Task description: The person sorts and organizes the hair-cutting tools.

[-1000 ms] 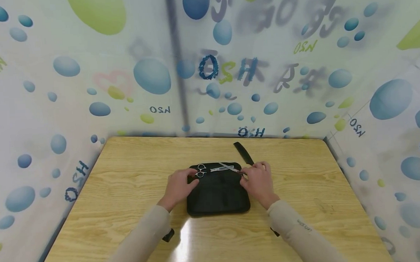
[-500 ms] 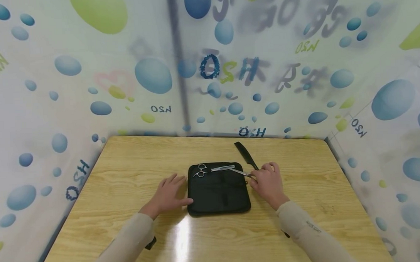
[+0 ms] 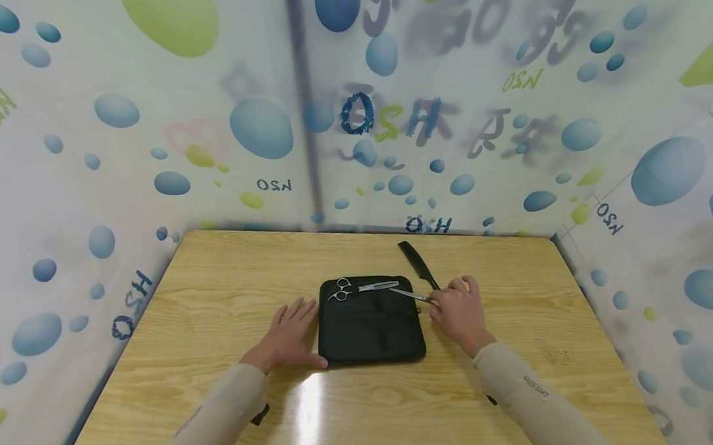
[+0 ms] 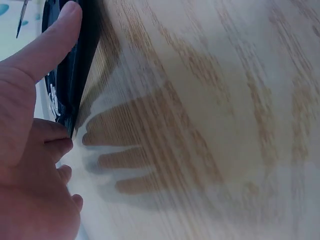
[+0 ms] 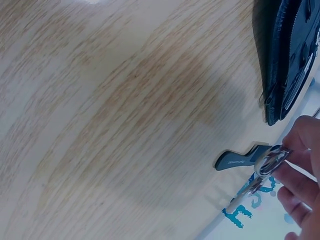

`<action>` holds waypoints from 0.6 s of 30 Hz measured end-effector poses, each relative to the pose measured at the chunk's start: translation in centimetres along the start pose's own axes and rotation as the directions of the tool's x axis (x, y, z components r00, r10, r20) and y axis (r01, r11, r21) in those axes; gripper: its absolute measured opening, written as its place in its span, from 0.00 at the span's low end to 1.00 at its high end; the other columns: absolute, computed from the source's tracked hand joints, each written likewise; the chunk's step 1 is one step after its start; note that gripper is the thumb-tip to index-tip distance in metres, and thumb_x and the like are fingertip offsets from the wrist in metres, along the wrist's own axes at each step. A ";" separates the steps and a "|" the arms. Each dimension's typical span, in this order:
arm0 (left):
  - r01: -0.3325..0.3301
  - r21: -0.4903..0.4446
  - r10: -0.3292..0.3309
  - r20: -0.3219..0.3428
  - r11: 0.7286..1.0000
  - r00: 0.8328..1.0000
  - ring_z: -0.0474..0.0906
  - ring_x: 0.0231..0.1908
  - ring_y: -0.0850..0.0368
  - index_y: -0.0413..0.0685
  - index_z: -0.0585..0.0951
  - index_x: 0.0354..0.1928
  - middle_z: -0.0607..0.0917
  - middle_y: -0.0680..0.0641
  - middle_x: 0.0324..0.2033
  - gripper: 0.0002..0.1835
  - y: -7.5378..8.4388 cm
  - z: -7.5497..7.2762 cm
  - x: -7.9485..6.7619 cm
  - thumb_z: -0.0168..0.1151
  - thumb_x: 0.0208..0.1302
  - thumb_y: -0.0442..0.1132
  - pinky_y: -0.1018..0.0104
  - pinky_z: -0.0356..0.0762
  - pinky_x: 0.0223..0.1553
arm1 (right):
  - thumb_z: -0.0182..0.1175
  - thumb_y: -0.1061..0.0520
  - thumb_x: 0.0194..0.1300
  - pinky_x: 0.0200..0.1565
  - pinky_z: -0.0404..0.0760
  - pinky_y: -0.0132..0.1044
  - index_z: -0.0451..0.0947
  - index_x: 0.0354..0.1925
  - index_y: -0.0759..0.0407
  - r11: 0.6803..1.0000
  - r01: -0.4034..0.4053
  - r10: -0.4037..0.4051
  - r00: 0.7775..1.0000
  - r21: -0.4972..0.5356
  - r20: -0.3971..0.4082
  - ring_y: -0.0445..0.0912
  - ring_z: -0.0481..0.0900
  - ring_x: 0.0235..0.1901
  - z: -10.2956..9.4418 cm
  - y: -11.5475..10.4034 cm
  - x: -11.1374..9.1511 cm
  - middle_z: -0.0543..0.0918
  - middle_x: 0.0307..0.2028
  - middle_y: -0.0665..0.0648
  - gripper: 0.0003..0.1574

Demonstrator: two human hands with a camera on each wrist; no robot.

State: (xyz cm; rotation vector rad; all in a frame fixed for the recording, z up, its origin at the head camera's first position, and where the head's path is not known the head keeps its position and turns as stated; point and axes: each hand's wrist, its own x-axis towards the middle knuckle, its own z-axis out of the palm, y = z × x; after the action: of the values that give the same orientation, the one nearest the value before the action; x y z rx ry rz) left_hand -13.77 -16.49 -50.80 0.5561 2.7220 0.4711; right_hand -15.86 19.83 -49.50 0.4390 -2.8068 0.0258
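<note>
A black zip case (image 3: pixel 366 333) lies open on the wooden table. In its upper part sits one pair of silver scissors (image 3: pixel 379 286), handle rings to the left. My right hand (image 3: pixel 461 314), just past the case's right edge, pinches a second pair of scissors (image 3: pixel 415 295) by the handles; its blades point left over the case. In the right wrist view the scissors' finger ring (image 5: pixel 272 159) shows at my fingertips. My left hand (image 3: pixel 286 339) is spread flat along the case's left edge, thumb at its near left corner.
A black comb (image 3: pixel 415 261) lies beyond the case, its handle reaching toward my right hand. In the right wrist view the comb's handle (image 5: pixel 235 161) shows close to the scissors. Patterned walls (image 3: pixel 361 183) border the table's back and sides.
My left hand has left the case's scissors and spread out along the left edge. My right hand has moved right, drawing its scissors partly off the case.
</note>
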 end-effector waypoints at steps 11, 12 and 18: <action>-0.014 0.039 0.014 0.002 0.999 1.000 0.43 0.77 0.41 0.42 0.56 0.75 0.56 0.42 0.76 0.63 0.5 0.3 0.6 0.76 0.42 0.63 0.40 0.40 0.74 | 0.65 0.55 0.57 0.63 0.61 0.55 0.88 0.36 0.49 1.000 -0.003 0.003 1.000 -0.005 0.022 0.48 0.76 0.39 0.0 0.2 -0.1 0.89 0.27 0.48 0.08; -0.016 0.039 0.016 0.005 0.999 1.000 0.43 0.77 0.41 0.41 0.56 0.75 0.56 0.42 0.76 0.63 0.5 0.3 0.6 0.76 0.42 0.63 0.40 0.40 0.74 | 0.65 0.55 0.57 0.63 0.61 0.55 0.88 0.36 0.48 1.000 -0.001 0.001 1.000 -0.006 0.021 0.48 0.76 0.39 0.0 0.3 -0.1 0.89 0.27 0.48 0.08; -0.031 0.070 0.029 0.017 0.997 0.999 0.41 0.77 0.42 0.42 0.57 0.75 0.54 0.45 0.76 0.62 0.7 0.0 1.0 0.77 0.42 0.61 0.40 0.39 0.74 | 0.65 0.55 0.56 0.63 0.61 0.55 0.88 0.34 0.48 1.000 0.006 -0.006 1.000 -0.010 0.019 0.48 0.76 0.39 0.2 0.3 -0.1 0.88 0.27 0.48 0.07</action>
State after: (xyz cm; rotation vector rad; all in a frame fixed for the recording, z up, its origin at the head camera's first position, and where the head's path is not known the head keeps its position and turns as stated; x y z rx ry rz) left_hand -14.48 -15.49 -50.78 0.6172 2.7269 0.3773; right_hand -15.94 20.14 -49.72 0.4475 -2.8230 0.0056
